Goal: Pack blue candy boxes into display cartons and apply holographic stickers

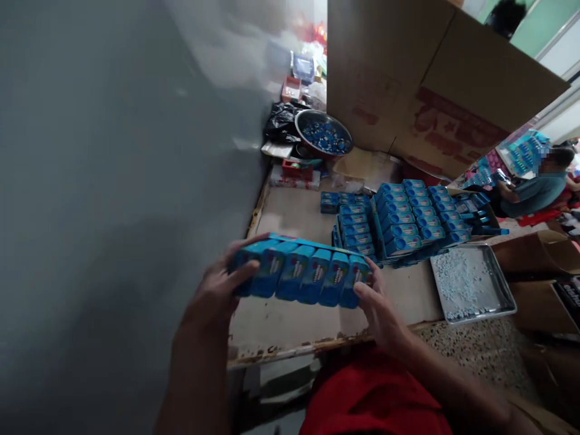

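Between my two hands is a row of several small blue packs (296, 272), side by side in a shallow blue display tray (312, 243). My left hand (222, 275) is closed round the row's left end, its thumb lying across the front of the end pack. At the other end, my right hand (374, 299) grips with the thumb on the last pack's front and the fingers behind. The row is held slightly tilted above a low, worn table (290, 329). What the packs contain cannot be seen.
Stacked blue packs (399, 217) stand right of my hands. A metal tray (493, 290) holds small pale pieces; a round bowl (324, 151) holds blue-and-white bits. Behind rises a large cardboard box (389, 72). A grey wall (113, 181) borders the left. Another person (537, 190) sits far right.
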Demonstrator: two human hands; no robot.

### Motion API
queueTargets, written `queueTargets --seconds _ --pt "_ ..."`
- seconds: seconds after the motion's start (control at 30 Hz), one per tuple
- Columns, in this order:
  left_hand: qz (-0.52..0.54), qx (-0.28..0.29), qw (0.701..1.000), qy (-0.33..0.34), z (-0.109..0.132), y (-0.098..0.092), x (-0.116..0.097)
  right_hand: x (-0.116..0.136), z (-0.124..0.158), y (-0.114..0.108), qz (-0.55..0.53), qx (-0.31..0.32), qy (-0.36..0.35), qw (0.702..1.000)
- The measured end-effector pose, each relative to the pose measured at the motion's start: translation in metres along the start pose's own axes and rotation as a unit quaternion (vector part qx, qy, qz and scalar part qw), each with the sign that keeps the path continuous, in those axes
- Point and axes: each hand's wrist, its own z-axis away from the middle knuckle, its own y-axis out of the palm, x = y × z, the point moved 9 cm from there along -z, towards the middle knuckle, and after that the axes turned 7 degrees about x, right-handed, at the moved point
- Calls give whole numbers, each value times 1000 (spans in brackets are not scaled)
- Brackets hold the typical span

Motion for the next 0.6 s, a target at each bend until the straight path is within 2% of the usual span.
queueTargets --seconds 0.07,0.13,0.2,0.3,0.37,0.43,0.5,0.6 --pt "-65 143 987 -9 -40 47 -36 -3 6 -9 -100 -6 12 995" --pt "-110 223 968 -31 -77 94 -61 -4 3 -15 -169 -24 14 985" --pt "-131 264 953 -74 -111 141 -73 -7 -5 -19 -227 -47 12 973" --pt "-158 261 943 -136 -149 192 -70 -13 -19 -20 -299 -70 6 952" --pt "-198 259 936 -132 -164 213 -62 -19 -23 -25 -316 -79 32 945" --pt "-224 270 933 -83 -171 224 -56 -25 -20 -39 -293 -75 65 951" --pt "-211 285 935 -33 -173 227 -51 -29 -11 -63 -217 -55 69 972" --pt "-203 304 931 -6 -173 232 -43 -46 12 -111 -70 -45 49 995"
